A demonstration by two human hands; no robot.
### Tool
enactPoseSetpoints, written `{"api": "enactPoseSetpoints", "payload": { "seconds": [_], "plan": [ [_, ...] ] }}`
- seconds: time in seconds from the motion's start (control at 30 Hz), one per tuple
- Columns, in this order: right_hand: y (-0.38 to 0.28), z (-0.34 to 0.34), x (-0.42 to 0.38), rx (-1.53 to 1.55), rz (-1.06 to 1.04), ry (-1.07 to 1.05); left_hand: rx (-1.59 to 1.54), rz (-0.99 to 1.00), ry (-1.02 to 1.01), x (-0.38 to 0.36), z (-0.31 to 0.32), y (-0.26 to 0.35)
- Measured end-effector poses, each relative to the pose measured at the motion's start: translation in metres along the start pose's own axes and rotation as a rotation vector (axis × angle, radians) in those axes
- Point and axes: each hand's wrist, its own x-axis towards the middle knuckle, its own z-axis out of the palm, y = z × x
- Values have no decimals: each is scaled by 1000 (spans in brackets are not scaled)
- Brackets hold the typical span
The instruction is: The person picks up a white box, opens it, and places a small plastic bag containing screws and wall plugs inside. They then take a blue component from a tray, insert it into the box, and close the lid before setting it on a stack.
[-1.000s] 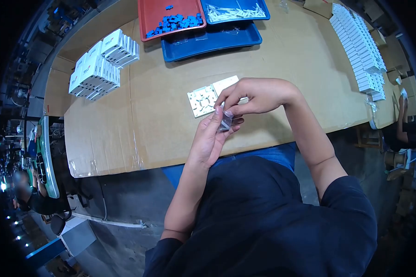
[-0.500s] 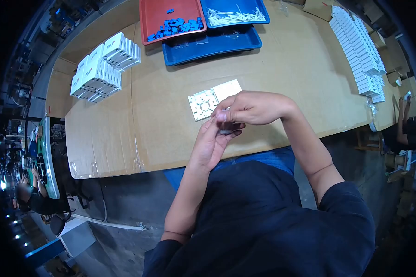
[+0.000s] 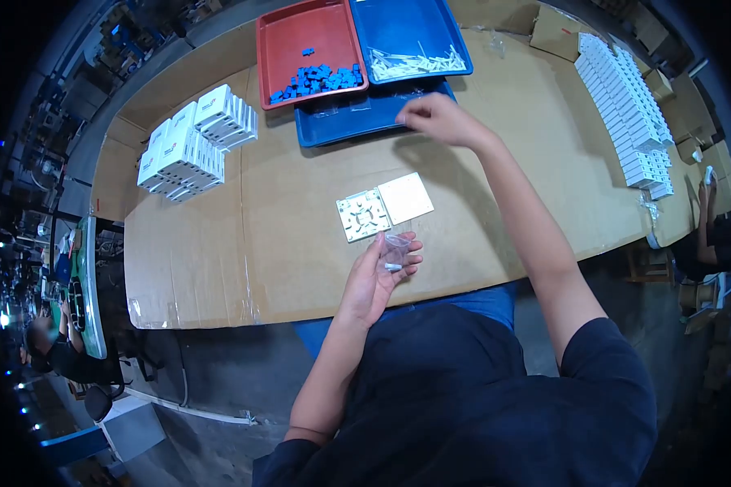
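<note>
Head view. The surface (image 3: 300, 203) is covered in brown cardboard. At its far edge sit a red tray (image 3: 300, 32) holding a scatter of small blue pieces (image 3: 321, 81), a blue tray (image 3: 398, 24) holding pale thin sticks (image 3: 418, 63), and in front of them a second, lower blue tray (image 3: 345, 126) with some clear packets in it. To the left stand stacks of small white boxes (image 3: 195, 142); a long row of similar white boxes (image 3: 629, 97) runs down the right side. In the middle of the surface lie two square white plates side by side: a ribbed plate (image 3: 363, 216) showing its moulded inner face, and a plain plate (image 3: 406, 197) just touching it on the right. Nothing lies between these plates and the trays. Another person's arm (image 3: 707, 219) shows at the far right edge, well apart from the work.

The left hand (image 3: 378, 272) is raised near the front edge of the surface, just in front of the ribbed plate. Its fingers (image 3: 410, 247) and thumb are curled around a small clear bag (image 3: 395, 250), gripping it upright; something small and dark shows inside, too small to make out. The bag sits against the fingertips, above the palm.

The right hand (image 3: 434, 118) is stretched far forward, over the right end of the lower blue tray, just below the tray of sticks. Its fingers are bent downward and drawn together; whether they pinch anything cannot be told.
</note>
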Motion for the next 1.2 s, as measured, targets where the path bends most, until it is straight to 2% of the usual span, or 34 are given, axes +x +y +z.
{"api": "enactPoseSetpoints", "payload": {
  "seconds": [0.07,0.17,0.27,0.33,0.4,0.53,0.57,0.63,0.83,0.97,1.03,1.07,1.13,1.17,1.2],
  "plan": [
    [35,-2,39,-83,-42,264,14,-13,5,0,-2,-1],
    [59,-13,85,-242,-26,425,30,-16,8,-3,-1,0],
    [59,-22,116,-354,41,444,62,0,3,-7,0,0],
    [59,-25,133,-397,13,466,67,9,12,-11,3,3],
    [60,-28,144,-496,20,313,70,6,25,-12,3,4],
    [65,-35,161,-715,-5,213,61,30,14,-13,-2,6],
    [66,-40,168,-716,-13,219,58,28,19,-14,-3,8],
    [65,-46,174,-722,-26,87,60,29,18,-12,-7,10],
    [65,-54,183,-699,-47,-18,71,9,4,-3,-7,14],
    [66,-57,184,-733,-5,-12,87,0,-9,-2,-7,12],
    [76,-54,184,-532,-87,92,65,8,-13,-2,-8,14],
    [81,-54,185,-533,-84,89,40,12,-10,-3,-10,14],
    [83,-57,184,-29,-175,373,19,12,-4,-3,-14,15],
    [86,-58,181,-32,-170,369,2,13,3,-4,-16,15],
    [69,-61,169,310,-16,395,-3,11,1,-4,-17,17]
  ]
}}
